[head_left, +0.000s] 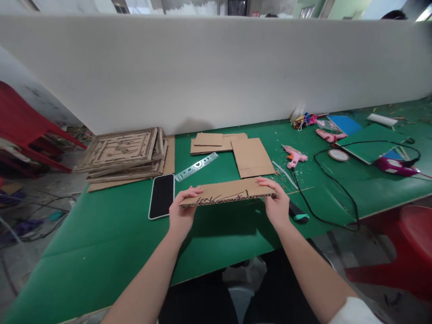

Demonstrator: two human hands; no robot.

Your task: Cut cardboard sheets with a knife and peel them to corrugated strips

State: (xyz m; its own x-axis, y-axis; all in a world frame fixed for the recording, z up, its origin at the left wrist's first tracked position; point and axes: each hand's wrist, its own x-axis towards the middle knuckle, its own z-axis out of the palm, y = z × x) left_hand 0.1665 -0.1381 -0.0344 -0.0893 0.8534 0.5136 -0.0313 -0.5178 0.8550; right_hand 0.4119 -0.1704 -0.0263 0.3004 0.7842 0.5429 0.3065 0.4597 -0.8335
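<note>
A long cardboard piece [229, 191] with dark pen marks along its near side is held up over the green table. My left hand [182, 208] grips its left end, fingers on top and thumb side below. At the other end my right hand [274, 203] is closed on it the same way. The layered, corrugated near edge faces me. Just left of my left hand lies a phone [162, 196] with a dark screen. A clear ruler [197, 167] rests behind it. Beside my right hand, a tool with a black and teal handle [299, 214] is partly hidden.
Flat cardboard pieces [253, 157] lie behind my hands. Carved-looking cardboard panels [118, 150] are stacked at left. A pink glue gun [294, 156], its black cord [340, 186] and a purple tool [396, 167] lie at right. A white partition [216, 72] borders the table [101, 252]; a red stool [416, 234] stands at right.
</note>
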